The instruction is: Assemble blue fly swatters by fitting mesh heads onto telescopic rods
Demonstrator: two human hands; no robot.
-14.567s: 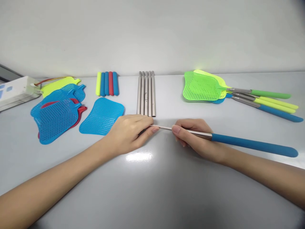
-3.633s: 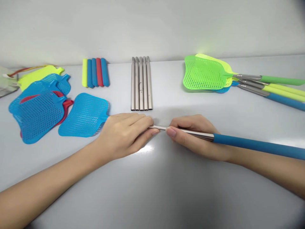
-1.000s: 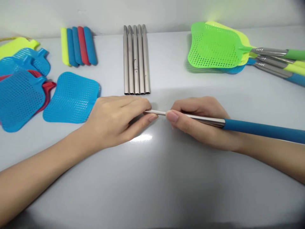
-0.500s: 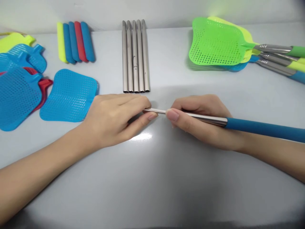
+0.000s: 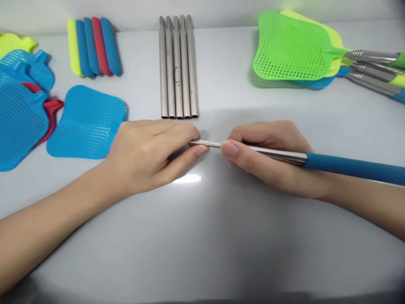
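Telescopic metal rod (image 5: pixel 272 153) with blue grip sleeve (image 5: pixel 354 168): low over grey table (image 5: pixel 202 236), pinched by right hand (image 5: pixel 272 158). Left hand (image 5: pixel 152 154) closed on rod tip and neck of blue swatter head (image 5: pixel 87 122). Behind: five bare metal tubes (image 5: pixel 177 67), loose coloured sleeves (image 5: pixel 93 46), finished swatters (image 5: pixel 294 46).

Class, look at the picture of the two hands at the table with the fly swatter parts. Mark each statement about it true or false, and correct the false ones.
1. The right hand holds a metal rod with a blue grip. True.
2. Five bare metal tubes lie side by side beyond the hands. True.
3. The loose grip sleeves at the back left are all red. False: one is yellow, three are blue, one is red.
4. The finished swatter on top of the right-hand pile has a red head. False: it is green.
5. The left hand pinches the rod's thin tip. True.
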